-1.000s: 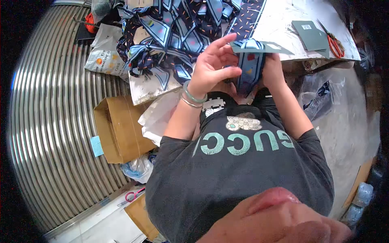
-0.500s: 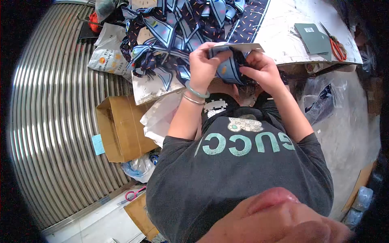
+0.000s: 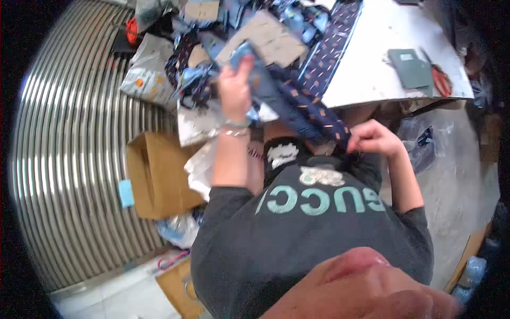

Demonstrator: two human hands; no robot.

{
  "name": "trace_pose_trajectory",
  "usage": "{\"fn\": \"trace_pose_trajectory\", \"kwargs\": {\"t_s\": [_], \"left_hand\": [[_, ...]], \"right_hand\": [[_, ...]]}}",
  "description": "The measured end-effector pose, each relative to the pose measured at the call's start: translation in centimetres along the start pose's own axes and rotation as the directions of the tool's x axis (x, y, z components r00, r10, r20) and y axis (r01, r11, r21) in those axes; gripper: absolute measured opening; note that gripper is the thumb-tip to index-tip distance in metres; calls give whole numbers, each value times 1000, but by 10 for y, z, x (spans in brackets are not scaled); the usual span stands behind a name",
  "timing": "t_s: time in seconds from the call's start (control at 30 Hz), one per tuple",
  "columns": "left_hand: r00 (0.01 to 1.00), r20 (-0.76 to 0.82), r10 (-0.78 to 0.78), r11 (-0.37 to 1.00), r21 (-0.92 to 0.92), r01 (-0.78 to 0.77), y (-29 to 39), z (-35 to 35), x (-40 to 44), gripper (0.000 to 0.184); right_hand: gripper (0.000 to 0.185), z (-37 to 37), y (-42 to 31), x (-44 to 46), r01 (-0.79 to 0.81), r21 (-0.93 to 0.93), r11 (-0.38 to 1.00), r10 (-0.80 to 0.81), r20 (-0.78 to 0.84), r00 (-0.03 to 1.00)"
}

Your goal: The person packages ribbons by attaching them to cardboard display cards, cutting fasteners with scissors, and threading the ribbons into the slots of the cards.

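Note:
A navy and light-blue patterned scarf (image 3: 303, 106) stretches slantwise between my hands, in front of the table edge. My left hand (image 3: 234, 93), smeared by motion and with bangles at the wrist, grips its light-blue end at the upper left. Lower on the right, my right hand (image 3: 377, 139) pinches the navy end near my lap. Just beyond the scarf a flat piece of grey-brown cardboard (image 3: 268, 40) lies on a heap of similar scarves (image 3: 303, 24).
The white table (image 3: 372, 80) bears a dark green booklet (image 3: 410, 69) and red-handled scissors (image 3: 442, 80) at right. A printed white bag (image 3: 149, 74) and an open cardboard box (image 3: 159, 175) stand left, near a ribbed metal shutter (image 3: 69, 159).
The card that was between my hands now lies on the heap. My hands have spread apart, left up and leftward, right down and rightward, drawing the scarf out long.

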State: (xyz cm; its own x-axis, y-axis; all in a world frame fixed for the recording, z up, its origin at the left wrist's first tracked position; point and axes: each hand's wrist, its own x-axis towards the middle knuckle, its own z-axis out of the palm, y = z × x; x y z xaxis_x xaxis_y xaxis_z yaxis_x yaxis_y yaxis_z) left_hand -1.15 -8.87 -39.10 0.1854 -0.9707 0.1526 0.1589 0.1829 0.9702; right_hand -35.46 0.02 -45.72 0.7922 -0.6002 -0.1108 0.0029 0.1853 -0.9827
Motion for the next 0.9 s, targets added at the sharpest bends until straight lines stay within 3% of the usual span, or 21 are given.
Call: {"fn": "trace_pose_trajectory", "kwargs": {"t_s": [0.03, 0.07, 0.1, 0.17, 0.2, 0.23, 0.3, 0.33, 0.43, 0.5, 0.57, 0.6, 0.67, 0.7, 0.77, 0.8, 0.83, 0.87, 0.9], "left_hand": [[992, 7, 125, 992, 11, -126, 10, -2, 5, 13], [984, -71, 162, 984, -69, -167, 14, -9, 16, 12], [983, -67, 169, 984, -42, -172, 34, -12, 15, 12], [951, -148, 270, 956, -75, -283, 46, -32, 31, 10], [934, -177, 311, 945, -50, -324, 50, -44, 40, 11], [915, -203, 347, 934, -10, -357, 47, -54, 53, 12], [870, -290, 399, 914, 54, -401, 54, -82, 72, 14], [846, -307, 435, 898, 74, -435, 72, -74, 66, 17], [774, -367, 517, 854, 158, -495, 105, -92, 68, 15], [758, -291, 583, 812, 215, -542, 115, -105, 70, 15], [720, -284, 633, 773, 298, -561, 108, -114, 71, 17], [746, -235, 623, 751, 445, -487, 102, -117, 69, 19], [793, -188, 579, 690, 631, -354, 103, -90, 49, 27], [838, -175, 517, 651, 716, -252, 94, -85, 47, 29], [887, -91, 453, 723, 620, -305, 74, -65, 43, 21], [952, -83, 296, 832, 512, -214, 63, -58, 35, 19], [939, -47, 340, 792, 552, -259, 61, -32, 20, 19], [976, -28, 215, 779, 607, -154, 42, -36, 20, 18], [966, 26, 258, 760, 611, -220, 27, -19, 10, 19]], "right_hand": [[12, -8, 3, -19, 161, 34, 986, -161, -4, 987], [11, -6, 1, -38, 279, 191, 941, -269, -81, 960], [15, -5, -6, -52, 443, 229, 867, -441, -65, 895], [15, 22, -34, -60, 588, 382, 713, -617, -57, 785], [15, 32, -47, -64, 518, 456, 724, -589, 17, 808], [15, 20, -33, -71, 526, 405, 748, -616, 130, 777], [18, 34, -69, -65, 362, 194, 912, -406, 291, 866], [21, 38, -67, -67, 319, 146, 936, -346, 232, 909], [18, 0, -19, -122, 231, 71, 970, -202, -288, 936], [20, -35, 16, -165, 497, 62, 865, -427, -428, 796], [20, -23, -26, -160, 719, 35, 694, -681, -294, 671], [19, -13, -51, -148, 836, 122, 535, -812, -199, 549], [21, -7, -67, -152, 849, 94, 519, -837, -143, 528], [21, -12, -71, -152, 868, -67, 493, -845, -277, 458], [23, -30, -83, -148, 799, -388, 460, -840, -482, 249], [24, -40, -89, -144, 715, -527, 459, -826, -549, 126], [24, -48, -91, -135, 611, -598, 518, -786, -616, 64], [24, -55, -92, -126, 498, -639, 586, -737, -676, 1], [24, -46, -104, -101, 342, -706, 620, -764, -642, 60]]}}
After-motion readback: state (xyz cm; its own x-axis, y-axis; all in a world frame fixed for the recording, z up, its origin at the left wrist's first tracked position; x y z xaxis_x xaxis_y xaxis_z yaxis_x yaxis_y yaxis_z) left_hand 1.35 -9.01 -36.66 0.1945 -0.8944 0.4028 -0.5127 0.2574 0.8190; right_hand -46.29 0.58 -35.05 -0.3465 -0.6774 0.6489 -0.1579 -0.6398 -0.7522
